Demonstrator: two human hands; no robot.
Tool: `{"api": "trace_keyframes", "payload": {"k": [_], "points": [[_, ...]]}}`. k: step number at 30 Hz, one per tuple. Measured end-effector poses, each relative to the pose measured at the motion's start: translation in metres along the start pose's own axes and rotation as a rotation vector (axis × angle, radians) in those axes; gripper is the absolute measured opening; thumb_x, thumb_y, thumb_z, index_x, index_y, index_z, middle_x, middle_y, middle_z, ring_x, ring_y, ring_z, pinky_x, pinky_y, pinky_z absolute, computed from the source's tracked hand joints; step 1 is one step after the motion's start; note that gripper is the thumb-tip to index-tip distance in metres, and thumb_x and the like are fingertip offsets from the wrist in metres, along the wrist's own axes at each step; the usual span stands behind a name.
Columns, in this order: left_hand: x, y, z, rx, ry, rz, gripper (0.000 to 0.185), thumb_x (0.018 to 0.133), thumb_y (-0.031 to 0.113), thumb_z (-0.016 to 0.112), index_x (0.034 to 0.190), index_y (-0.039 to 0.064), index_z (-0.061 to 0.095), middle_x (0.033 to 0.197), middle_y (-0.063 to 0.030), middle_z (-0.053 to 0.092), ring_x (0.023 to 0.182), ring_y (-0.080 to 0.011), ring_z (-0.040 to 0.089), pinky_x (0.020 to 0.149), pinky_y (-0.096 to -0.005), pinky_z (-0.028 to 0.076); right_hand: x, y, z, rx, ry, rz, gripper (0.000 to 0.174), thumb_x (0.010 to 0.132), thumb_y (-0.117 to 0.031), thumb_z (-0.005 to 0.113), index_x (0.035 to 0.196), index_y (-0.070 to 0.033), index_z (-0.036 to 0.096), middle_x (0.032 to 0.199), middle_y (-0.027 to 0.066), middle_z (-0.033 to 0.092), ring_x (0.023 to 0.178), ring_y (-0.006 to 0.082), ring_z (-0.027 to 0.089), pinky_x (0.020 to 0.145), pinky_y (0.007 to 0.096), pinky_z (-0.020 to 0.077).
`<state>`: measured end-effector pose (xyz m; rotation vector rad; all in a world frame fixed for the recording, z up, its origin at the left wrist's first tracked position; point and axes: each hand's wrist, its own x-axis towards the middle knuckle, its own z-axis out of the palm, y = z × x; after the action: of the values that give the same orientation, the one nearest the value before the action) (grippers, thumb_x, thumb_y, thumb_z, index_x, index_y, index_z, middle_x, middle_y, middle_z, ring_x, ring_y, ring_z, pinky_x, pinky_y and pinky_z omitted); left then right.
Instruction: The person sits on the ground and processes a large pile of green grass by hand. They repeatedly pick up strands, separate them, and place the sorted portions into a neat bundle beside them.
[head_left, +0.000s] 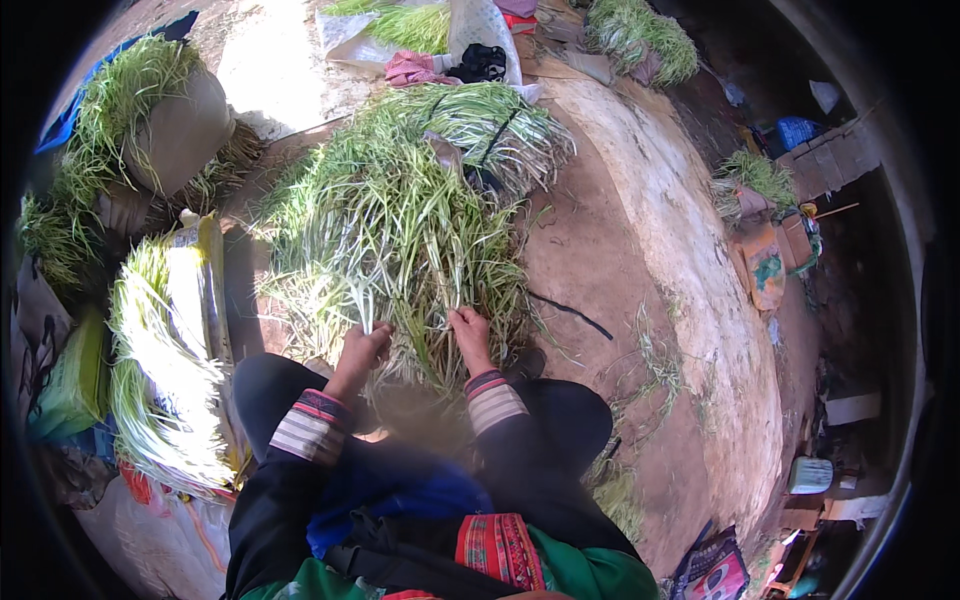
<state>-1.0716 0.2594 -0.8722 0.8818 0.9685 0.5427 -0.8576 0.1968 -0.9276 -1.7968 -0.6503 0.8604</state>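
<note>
A large heap of long green plant stalks (405, 217) lies on the ground before my bent knees. My left hand (364, 351) is closed around a few pale stalks (361, 304), whose leafy ends point away from me into the heap. To its right, my right hand (470, 334) pinches a thin stalk (456, 281) at the heap's near edge. Both hands are at about the same height, a short gap apart. Behind the heap, a bundle of similar stalks (517, 139) is bound with a dark strap.
On my left, pale-green stalks (161, 375) lie in sunlight over a yellow-edged sack. More greens (142, 82) are piled behind them. A black strip (574, 315) lies on the earth floor to the right. Farther right are a green bundle (757, 180) and a plastic jug (810, 475).
</note>
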Motion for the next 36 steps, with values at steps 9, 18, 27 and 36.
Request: {"api": "trace_keyframes", "payload": {"k": [9,18,27,36], "points": [[-0.041,0.007,0.031,0.014,0.057,0.156,0.018,0.083,0.011,0.058,0.094,-0.003,0.062,0.075,-0.0027,0.060,0.062,-0.0101,0.055,0.058,-0.0228,0.044,-0.074,-0.059,0.000,0.283,-0.055,-0.450,0.018,0.089,-0.013,0.053,0.101,0.000,0.059,0.085,0.0016,0.064,0.073,0.0061,0.053,0.069,0.0215,0.0441],[-0.059,0.000,0.045,0.101,0.062,0.254,0.020,0.082,0.018,0.065,0.087,-0.001,0.064,0.075,-0.0021,0.062,0.066,-0.0086,0.054,0.061,-0.0236,0.043,-0.143,-0.065,0.011,-0.464,-0.043,-0.823,0.010,0.077,-0.012,0.063,0.084,-0.007,0.057,0.072,0.0091,0.055,0.066,0.0299,0.057,0.055,0.0381,0.0457],[-0.085,-0.017,0.047,0.067,0.041,0.124,0.015,0.086,0.019,0.054,0.088,0.006,0.061,0.077,-0.0006,0.063,0.061,-0.0063,0.055,0.046,-0.0193,0.034,-0.155,-0.024,-0.001,0.077,-0.109,-0.313,0.011,0.084,-0.011,0.059,0.089,-0.001,0.059,0.072,-0.0011,0.055,0.064,0.0062,0.049,0.059,0.0217,0.0416],[-0.056,-0.024,0.035,0.391,0.117,0.012,0.029,0.075,0.027,0.068,0.082,-0.001,0.066,0.067,-0.0079,0.063,0.056,-0.0144,0.056,0.052,-0.0298,0.045,-0.153,-0.033,0.009,-0.349,-0.074,-0.789,0.009,0.076,-0.005,0.063,0.082,-0.005,0.057,0.075,0.0106,0.056,0.066,0.0263,0.057,0.060,0.0332,0.0452]]}}
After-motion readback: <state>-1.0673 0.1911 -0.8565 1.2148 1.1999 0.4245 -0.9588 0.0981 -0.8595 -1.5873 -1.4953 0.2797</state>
